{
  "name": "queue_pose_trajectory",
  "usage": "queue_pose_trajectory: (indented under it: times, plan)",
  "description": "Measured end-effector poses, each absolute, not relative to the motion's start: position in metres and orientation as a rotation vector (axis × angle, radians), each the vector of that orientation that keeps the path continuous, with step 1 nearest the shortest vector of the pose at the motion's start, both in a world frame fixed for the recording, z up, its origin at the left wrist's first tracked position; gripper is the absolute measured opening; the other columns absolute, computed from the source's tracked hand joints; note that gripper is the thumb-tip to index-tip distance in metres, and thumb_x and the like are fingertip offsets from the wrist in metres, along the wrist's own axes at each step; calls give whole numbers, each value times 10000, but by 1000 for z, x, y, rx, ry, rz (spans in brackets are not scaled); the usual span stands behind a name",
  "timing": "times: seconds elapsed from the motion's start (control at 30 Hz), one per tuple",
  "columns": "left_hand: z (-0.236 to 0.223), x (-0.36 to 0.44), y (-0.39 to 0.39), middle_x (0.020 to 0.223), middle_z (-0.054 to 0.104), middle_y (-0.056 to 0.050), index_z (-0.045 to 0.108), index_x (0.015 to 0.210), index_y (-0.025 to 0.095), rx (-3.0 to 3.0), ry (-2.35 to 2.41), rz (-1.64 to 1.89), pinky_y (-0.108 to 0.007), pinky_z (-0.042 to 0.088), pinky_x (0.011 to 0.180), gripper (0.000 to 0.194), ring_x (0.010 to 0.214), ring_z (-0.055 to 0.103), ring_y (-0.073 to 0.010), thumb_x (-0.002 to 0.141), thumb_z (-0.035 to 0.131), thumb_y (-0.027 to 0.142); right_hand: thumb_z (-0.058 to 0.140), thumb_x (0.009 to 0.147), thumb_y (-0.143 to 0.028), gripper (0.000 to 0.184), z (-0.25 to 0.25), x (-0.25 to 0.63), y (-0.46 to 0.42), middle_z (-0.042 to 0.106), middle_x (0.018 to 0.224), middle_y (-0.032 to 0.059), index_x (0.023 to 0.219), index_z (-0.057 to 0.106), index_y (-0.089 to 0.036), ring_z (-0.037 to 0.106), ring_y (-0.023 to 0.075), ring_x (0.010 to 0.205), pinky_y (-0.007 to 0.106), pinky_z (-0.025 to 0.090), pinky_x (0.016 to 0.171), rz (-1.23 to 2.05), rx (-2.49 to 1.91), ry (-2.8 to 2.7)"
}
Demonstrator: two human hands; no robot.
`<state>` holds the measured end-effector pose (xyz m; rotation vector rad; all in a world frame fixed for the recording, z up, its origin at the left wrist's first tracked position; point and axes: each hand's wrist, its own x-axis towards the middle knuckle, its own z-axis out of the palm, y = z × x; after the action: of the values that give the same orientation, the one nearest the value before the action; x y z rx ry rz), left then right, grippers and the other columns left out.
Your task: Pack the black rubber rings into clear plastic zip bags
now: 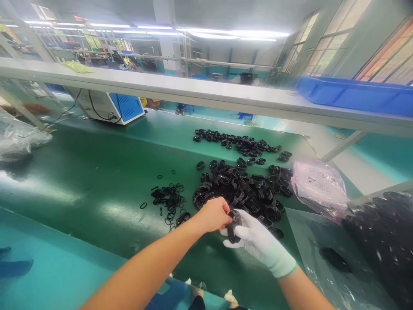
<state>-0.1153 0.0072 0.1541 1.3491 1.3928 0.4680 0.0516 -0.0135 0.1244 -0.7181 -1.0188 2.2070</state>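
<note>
A coiled black cable (pixel 235 230) is held upright between my hands, above the near side of the green table. My right hand (pixel 253 237), in a white glove, grips the coil with its fingers around the outer side. My bare left hand (pixel 214 214) pinches at the coil's upper left edge; whether a small band is between its fingertips is hidden. Just beyond my hands lies a big heap of coiled black cables (pixel 238 185). Left of my left hand is a loose pile of small black rubber bands (pixel 167 198).
Farther back runs a row of coiled cables (pixel 245 144). At right lie a pink plastic bag (pixel 319 185) and clear bags of black items (pixel 383 237). A raised shelf (pixel 193 88) crosses the table, bearing a blue bin (pixel 358 94). A blue-white machine (pixel 111 105) stands back left.
</note>
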Motion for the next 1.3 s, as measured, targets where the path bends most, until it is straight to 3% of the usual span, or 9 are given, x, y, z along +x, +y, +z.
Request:
queue_pose_trajectory:
  times: [0.23,0.33,0.43,0.53,0.7,0.8,1.1,1.3]
  plan:
    - [149,-111,10,510,518,54,448,821,172,1213,1364,527,-219,420,430,199,413,487,-90,647,530,124,693,657,-244,476,130,48,-8,565,969,68,1064,452,-198,582,237,898,498,479,764,2098,-938,-1096]
    - [151,-114,6,547,525,46,460,854,168,1230,1303,560,-215,430,454,177,458,510,-93,687,518,174,655,701,-251,391,132,48,-10,555,961,61,1038,466,-191,580,211,874,473,479,765,2109,-875,-1067]
    - [157,-119,1,690,568,30,506,869,194,1489,1334,628,-200,417,505,201,571,523,-92,678,552,230,604,748,-253,329,134,48,-13,524,1013,59,1043,470,-197,558,210,925,462,471,779,2177,-732,-979]
    - [162,-119,-4,859,567,33,529,899,232,1852,1443,687,-197,400,568,261,673,514,-91,647,546,163,601,747,-225,352,136,46,-16,500,1041,57,1074,474,-205,538,199,931,471,469,784,2186,-710,-969]
    - [152,-110,-8,764,545,26,537,782,211,2350,1586,719,-216,356,575,163,665,484,-104,719,441,95,612,735,-211,350,135,44,-17,495,1025,55,1064,494,-192,516,193,929,479,468,790,2189,-719,-998]
    - [142,-106,-11,716,536,9,520,719,196,2529,1654,796,-229,327,551,201,656,475,-115,744,379,55,658,689,-216,376,133,42,-16,498,1014,52,1031,503,-188,518,203,928,474,477,776,2132,-797,-999]
    - [148,-108,-2,685,549,53,501,727,214,1952,1598,809,-201,331,553,208,618,480,-88,635,423,45,746,564,-309,577,130,38,-15,515,1011,75,1062,480,-194,548,252,902,509,496,728,1999,-968,-1036]
    - [147,-102,-5,722,555,15,510,728,208,2074,1779,754,-232,302,552,175,652,481,-115,698,411,68,759,538,-296,564,124,35,-13,528,974,64,1031,504,-197,534,240,887,466,510,681,1954,-986,-1025]
